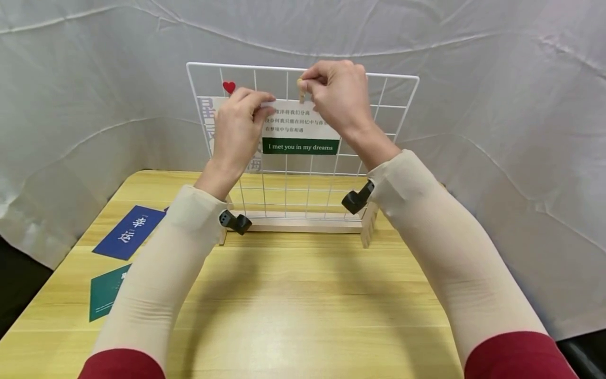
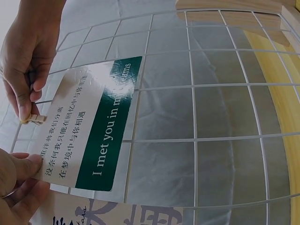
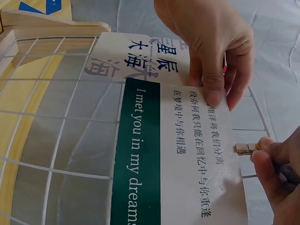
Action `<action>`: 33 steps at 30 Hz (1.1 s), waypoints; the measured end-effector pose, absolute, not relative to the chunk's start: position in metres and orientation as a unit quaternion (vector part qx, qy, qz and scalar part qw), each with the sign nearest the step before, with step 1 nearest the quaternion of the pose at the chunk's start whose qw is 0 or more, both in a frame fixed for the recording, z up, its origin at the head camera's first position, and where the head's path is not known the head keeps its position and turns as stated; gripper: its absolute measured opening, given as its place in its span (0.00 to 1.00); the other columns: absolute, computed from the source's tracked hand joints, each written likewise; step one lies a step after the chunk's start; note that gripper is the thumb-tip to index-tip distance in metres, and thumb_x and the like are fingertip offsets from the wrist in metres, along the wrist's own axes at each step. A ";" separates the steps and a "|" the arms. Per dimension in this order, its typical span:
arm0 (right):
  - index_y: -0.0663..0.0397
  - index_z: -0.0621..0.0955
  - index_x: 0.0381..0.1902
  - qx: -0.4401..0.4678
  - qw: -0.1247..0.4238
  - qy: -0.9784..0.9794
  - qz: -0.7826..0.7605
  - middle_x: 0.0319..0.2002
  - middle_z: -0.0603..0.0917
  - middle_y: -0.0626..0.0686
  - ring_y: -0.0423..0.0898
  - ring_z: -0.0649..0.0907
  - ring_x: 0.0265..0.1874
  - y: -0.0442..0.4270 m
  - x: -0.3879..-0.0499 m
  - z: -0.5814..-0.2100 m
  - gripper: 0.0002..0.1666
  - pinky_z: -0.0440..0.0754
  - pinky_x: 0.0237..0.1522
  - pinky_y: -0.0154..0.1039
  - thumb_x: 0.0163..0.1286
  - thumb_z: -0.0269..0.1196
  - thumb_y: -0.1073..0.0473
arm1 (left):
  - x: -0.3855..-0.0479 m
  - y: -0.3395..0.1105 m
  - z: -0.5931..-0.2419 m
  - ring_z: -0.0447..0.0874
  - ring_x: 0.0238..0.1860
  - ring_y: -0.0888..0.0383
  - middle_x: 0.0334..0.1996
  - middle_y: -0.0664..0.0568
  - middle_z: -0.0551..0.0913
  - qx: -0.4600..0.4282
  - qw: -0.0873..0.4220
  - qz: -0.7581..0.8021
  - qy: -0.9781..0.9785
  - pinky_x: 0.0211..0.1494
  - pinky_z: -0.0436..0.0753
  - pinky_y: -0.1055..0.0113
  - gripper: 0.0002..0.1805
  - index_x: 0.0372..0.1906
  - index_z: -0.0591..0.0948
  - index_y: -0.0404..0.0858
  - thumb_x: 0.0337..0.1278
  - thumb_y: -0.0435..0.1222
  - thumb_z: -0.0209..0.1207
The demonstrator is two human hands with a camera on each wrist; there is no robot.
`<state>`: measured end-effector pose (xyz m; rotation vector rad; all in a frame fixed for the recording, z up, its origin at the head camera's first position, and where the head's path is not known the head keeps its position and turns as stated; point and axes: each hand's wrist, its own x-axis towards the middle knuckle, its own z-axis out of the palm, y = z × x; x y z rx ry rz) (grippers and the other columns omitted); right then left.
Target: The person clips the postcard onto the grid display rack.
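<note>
My left hand point(image 1: 236, 129) pinches the upper left corner of a white and green card point(image 1: 300, 146) printed "I met you in my dreams". The card lies against a white wire grid panel point(image 1: 265, 67). In my right hand point(image 1: 343, 97), thumb and fingertips pinch a small wooden clothespin point(image 3: 244, 149). Its tip is at the card's top edge; whether it grips the card and wire I cannot tell. Left of this card, a pale card with large characters point(image 3: 140, 51) is on the grid, partly hidden behind my left hand in the head view.
A red heart point(image 1: 229, 87) sits above the pale card. The grid stands in a wooden base point(image 1: 303, 226) on the wooden table point(image 1: 303, 300). A blue card point(image 1: 130, 231) and a green card point(image 1: 105, 295) lie at left. Grey fabric point(image 1: 497, 131) hangs behind.
</note>
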<state>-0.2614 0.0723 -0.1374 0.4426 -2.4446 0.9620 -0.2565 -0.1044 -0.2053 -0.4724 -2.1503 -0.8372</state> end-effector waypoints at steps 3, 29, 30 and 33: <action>0.51 0.88 0.43 0.158 0.236 -0.894 0.347 0.40 0.88 0.49 0.42 0.85 0.26 0.072 -0.261 -0.136 0.09 0.81 0.28 0.28 0.68 0.65 0.56 | -0.257 -0.104 -0.206 0.81 0.44 0.54 0.43 0.46 0.83 -0.185 0.386 -0.332 -0.841 0.49 0.77 0.69 0.13 0.46 0.86 0.36 0.61 0.38 0.62; 0.51 0.88 0.43 0.152 0.235 -0.896 0.344 0.41 0.88 0.49 0.41 0.86 0.29 0.070 -0.262 -0.137 0.09 0.81 0.30 0.28 0.68 0.65 0.57 | -0.257 -0.103 -0.208 0.82 0.45 0.55 0.43 0.47 0.84 -0.186 0.400 -0.332 -0.834 0.50 0.77 0.68 0.12 0.46 0.86 0.36 0.62 0.38 0.62; 0.51 0.88 0.43 0.150 0.234 -0.894 0.352 0.41 0.88 0.49 0.41 0.86 0.30 0.070 -0.261 -0.137 0.09 0.81 0.30 0.28 0.68 0.65 0.57 | -0.257 -0.103 -0.208 0.82 0.45 0.54 0.43 0.47 0.84 -0.186 0.400 -0.332 -0.834 0.50 0.77 0.68 0.12 0.46 0.86 0.36 0.62 0.38 0.62; 0.51 0.88 0.43 0.149 0.235 -0.890 0.362 0.41 0.88 0.49 0.41 0.86 0.30 0.070 -0.261 -0.138 0.08 0.81 0.30 0.28 0.68 0.66 0.58 | -0.257 -0.102 -0.208 0.82 0.45 0.54 0.43 0.47 0.84 -0.187 0.400 -0.331 -0.834 0.50 0.77 0.67 0.12 0.46 0.86 0.36 0.62 0.38 0.62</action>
